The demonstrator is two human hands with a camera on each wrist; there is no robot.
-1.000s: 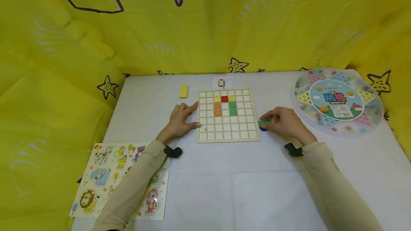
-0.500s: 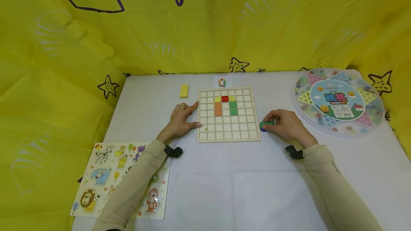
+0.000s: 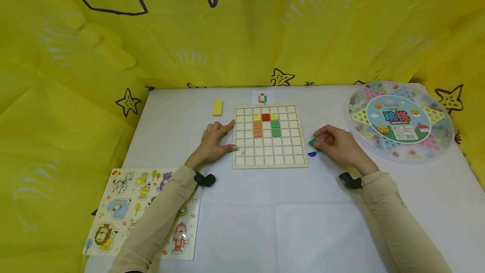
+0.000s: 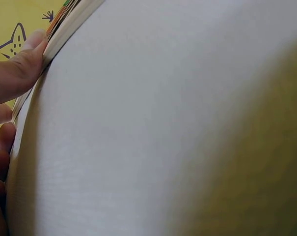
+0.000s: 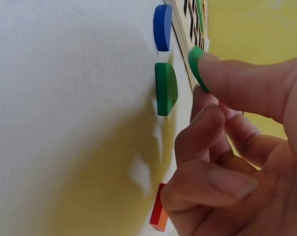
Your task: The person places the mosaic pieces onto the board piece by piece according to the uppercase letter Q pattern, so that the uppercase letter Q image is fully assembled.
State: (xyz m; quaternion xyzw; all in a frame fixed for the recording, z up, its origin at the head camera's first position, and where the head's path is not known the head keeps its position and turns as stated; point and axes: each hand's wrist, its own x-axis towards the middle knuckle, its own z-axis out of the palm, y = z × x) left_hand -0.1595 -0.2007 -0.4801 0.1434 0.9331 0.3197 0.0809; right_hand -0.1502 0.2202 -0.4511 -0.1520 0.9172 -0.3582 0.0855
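My right hand (image 3: 339,144) is just right of the wooden grid board (image 3: 270,161), pinching a small green block (image 5: 196,66) with a curved edge between thumb and index finger. On the cloth below it lie another green block (image 5: 166,90) with a rounded side and a blue half-round block (image 5: 162,28). My left hand (image 3: 213,141) rests at the board's left edge, thumb on the rim and index finger stretched along the side. In the grid sit a red square (image 3: 266,117), yellow corner pieces, orange squares (image 3: 258,129) and green squares (image 3: 275,128).
A small pattern card (image 3: 262,97) lies behind the board, with a yellow block (image 3: 217,108) to its left. Red and orange blocks (image 5: 159,209) lie beneath my right hand. A round game box (image 3: 398,146) stands at right; an animal puzzle (image 3: 117,235) lies under my left forearm.
My right hand has moved slightly right, lifting a green block away from the blue half-round, which now shows fully. The left hand has stayed at the board's edge.
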